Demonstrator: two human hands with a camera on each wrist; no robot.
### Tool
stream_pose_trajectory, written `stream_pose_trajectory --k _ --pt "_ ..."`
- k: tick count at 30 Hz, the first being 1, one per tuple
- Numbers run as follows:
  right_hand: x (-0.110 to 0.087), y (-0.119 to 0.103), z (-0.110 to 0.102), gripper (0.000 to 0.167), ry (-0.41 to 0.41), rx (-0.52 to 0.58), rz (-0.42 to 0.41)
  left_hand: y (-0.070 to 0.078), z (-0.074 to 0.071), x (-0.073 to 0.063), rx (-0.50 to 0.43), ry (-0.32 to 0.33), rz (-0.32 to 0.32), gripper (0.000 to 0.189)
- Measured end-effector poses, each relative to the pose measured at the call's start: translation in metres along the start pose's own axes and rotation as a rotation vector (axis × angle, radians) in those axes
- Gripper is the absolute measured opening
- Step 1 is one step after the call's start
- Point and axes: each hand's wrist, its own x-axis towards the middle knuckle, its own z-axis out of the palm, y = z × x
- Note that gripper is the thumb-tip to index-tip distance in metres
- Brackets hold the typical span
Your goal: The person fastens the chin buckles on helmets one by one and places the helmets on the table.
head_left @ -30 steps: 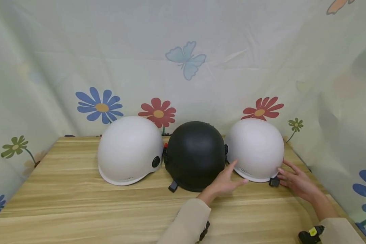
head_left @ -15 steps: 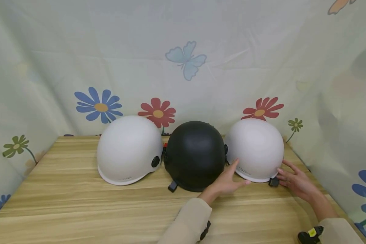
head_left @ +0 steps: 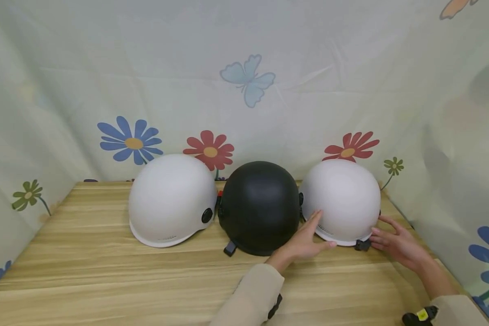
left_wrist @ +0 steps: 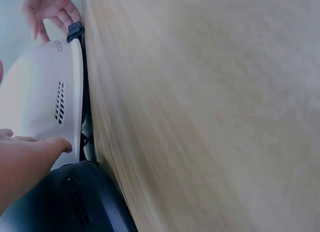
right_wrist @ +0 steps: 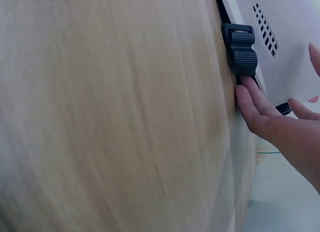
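Observation:
A white helmet [head_left: 340, 199] sits dome up on the wooden table at the right end of a row of helmets. My left hand [head_left: 303, 242] lies at its front left, fingers extended along the shell and thumb spread. At the right rim is my right hand [head_left: 401, 246], its fingers loosely bent. In the right wrist view those fingertips reach the rim just by a black strap buckle [right_wrist: 242, 49]. Vent slots [left_wrist: 59, 102] show on the shell in the left wrist view. Close to my left wrist stands a black helmet [head_left: 261, 208].
A second, larger white helmet [head_left: 172, 201] stands left of the black one, with a round black fitting on its side. A grey buckle [head_left: 230, 248] lies at the black helmet's front. Flowered cloth [head_left: 250, 117] hangs behind and beside the wooden table [head_left: 118, 285].
The right white helmet has shifted slightly toward me, and its buckle sits a little further left. Both hands stay at its sides with very small movement.

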Motion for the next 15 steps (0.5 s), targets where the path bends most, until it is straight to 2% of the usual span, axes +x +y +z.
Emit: stream_pose_trajectory --k 6,15 --pt "-0.003 -0.005 0.002 0.037 -0.059 0.058 -0.048 0.0 -0.002 -0.001 -0.009 -0.008 0.012 0.083" --pt "-0.011 -0.025 0.014 0.04 -0.05 0.084 -0.102 -0.001 -0.004 -0.002 -0.06 -0.001 0.024 0.084"
